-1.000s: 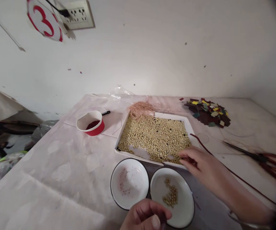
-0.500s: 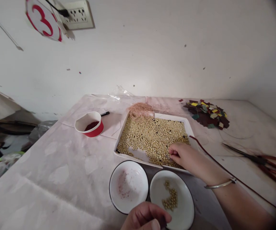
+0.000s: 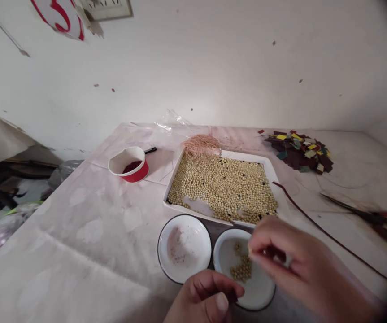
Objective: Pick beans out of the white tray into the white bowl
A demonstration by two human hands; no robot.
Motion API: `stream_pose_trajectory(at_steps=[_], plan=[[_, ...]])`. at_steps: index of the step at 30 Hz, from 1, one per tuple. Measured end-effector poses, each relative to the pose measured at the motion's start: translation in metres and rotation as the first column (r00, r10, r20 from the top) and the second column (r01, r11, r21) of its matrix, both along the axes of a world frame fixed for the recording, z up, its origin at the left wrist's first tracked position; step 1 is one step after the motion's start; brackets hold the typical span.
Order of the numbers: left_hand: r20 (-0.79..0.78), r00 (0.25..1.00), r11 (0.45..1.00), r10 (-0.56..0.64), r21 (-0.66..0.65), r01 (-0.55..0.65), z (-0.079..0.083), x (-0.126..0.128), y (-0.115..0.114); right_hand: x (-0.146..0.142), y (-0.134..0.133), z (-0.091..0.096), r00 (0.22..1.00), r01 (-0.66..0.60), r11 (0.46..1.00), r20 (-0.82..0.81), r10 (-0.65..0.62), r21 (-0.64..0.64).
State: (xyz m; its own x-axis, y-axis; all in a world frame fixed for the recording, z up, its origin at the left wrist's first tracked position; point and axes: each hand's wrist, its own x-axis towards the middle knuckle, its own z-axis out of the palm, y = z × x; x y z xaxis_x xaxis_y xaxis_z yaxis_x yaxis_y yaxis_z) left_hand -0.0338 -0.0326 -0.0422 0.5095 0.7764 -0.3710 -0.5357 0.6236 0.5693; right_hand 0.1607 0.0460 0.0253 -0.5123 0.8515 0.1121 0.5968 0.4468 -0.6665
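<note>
My left hand is curled at the bottom edge, over the near rim of the right white bowl. Thumb and forefinger pinch a small dark piece, mostly hidden. Over the right side of that bowl my right hand is closed in a pinch; a tiny pale bead seems to show at its fingertips. Some yellowish beads lie in the bowl. Behind it a shallow white tray holds many pale round beads with a few dark ones. The left white bowl has reddish crumbs.
A red-and-white paper cup with dark red bits stands left of the tray, a black pen behind it. Pinkish threads lie over the tray's back corner. At right are dark and coloured scraps, a dark red cord and scissors.
My right hand has come from the tray's front right corner toward me, over the right bowl. The left hand keeps its pinch. The view has tilted down a little.
</note>
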Motion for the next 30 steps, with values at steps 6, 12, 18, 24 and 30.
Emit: stream_pose_trajectory(at_steps=[6, 12, 18, 24, 30], plan=[[0.032, 0.999, 1.000, 0.016, -0.017, -0.015, 0.006, -0.001, 0.000, -0.020, -0.034, -0.001, 0.981, -0.186, 0.982, -0.060, 0.183, -0.042], [0.039, 0.999, 0.992, 0.014, -0.126, -0.009, 0.004, 0.000, -0.004, -0.021, -0.041, -0.011, 0.970, -0.200, 0.979, -0.128, 0.204, 0.044], [0.047, 0.998, 0.998, 0.030, -0.056, -0.028, 0.002, 0.001, -0.004, -0.019, -0.046, -0.015, 0.982, -0.161, 0.983, -0.085, 0.169, 0.094], [0.035, 0.999, 0.993, 0.040, -0.109, -0.036, 0.001, 0.002, -0.005, -0.022, -0.047, -0.018, 0.985, -0.129, 0.971, -0.083, 0.149, 0.202], [0.001, 1.000, 1.000, 0.024, -0.018, -0.024, -0.002, 0.003, -0.003, -0.004, -0.036, -0.015, 0.993, -0.122, 0.981, 0.010, 0.121, 0.153]])
